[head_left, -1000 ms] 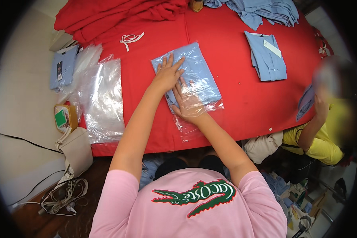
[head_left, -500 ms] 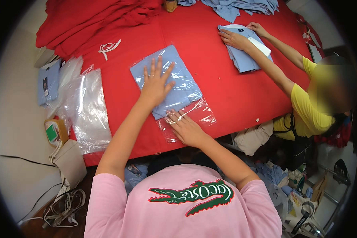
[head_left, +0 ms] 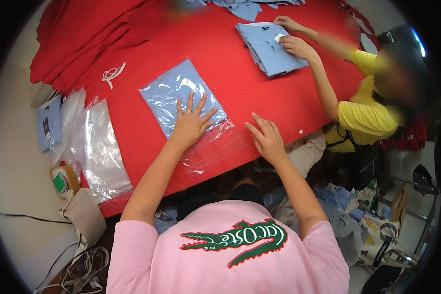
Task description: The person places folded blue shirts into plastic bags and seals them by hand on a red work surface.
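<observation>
- A folded light-blue shirt in a clear plastic bag (head_left: 181, 98) is lying flat on a table covered in red cloth (head_left: 259, 83), a little left of the table's middle, its glossy film catching the light in wrinkles.
- The person's left hand (head_left: 190, 123) is pressing down on the bag's near end, at its 6 o'clock edge, fingers spread flat and grasping nothing.
- The bag's open flap (head_left: 215, 149), empty and see-through, is trailing toward the table's near edge at about 5 o'clock from the shirt.
- The right hand (head_left: 265, 138) is resting on the red cloth just beside that flap, at 3 o'clock from it, fingers extended and loose, holding nothing.
- A stack of empty clear bags (head_left: 95, 147) is sitting at 9 o'clock of the shirt, slumping over the table's left edge.
- Bunched red fabric (head_left: 78, 39) is piling up at 11 o'clock, with a white cord (head_left: 111, 74) lying beside it.
- At 2 o'clock, a co-worker in a yellow top (head_left: 365, 112) is working with both hands on another folded light-blue shirt (head_left: 269, 49).
- A tape dispenser with a green label (head_left: 63, 180) is standing off the table at 8 o'clock, above tangled pale cables (head_left: 85, 267) on the floor.
</observation>
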